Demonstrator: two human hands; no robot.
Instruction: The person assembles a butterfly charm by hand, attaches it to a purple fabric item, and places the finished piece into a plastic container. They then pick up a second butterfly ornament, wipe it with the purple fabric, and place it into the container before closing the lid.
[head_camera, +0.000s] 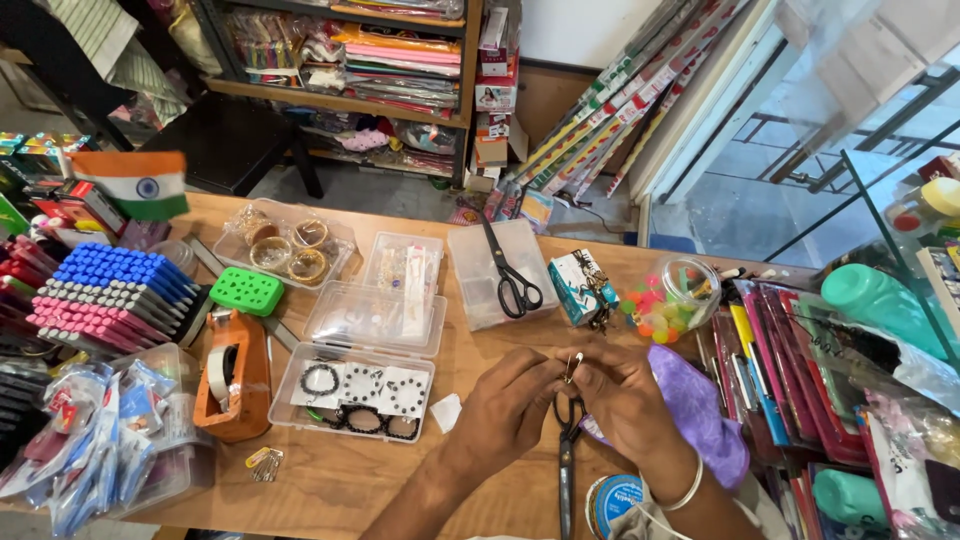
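My left hand and my right hand meet above the wooden table, both pinching a small silver safety pin between the fingertips. A silver bangle circles my right wrist. Under my hands lies a pair of black scissors, blades pointing toward me. Purple cloth lies beneath my right forearm.
Clear plastic boxes hold black bracelets, bangles and a second pair of scissors. An orange tape dispenser, a green block, pens, a jar of coloured balls and stationery packs crowd the table.
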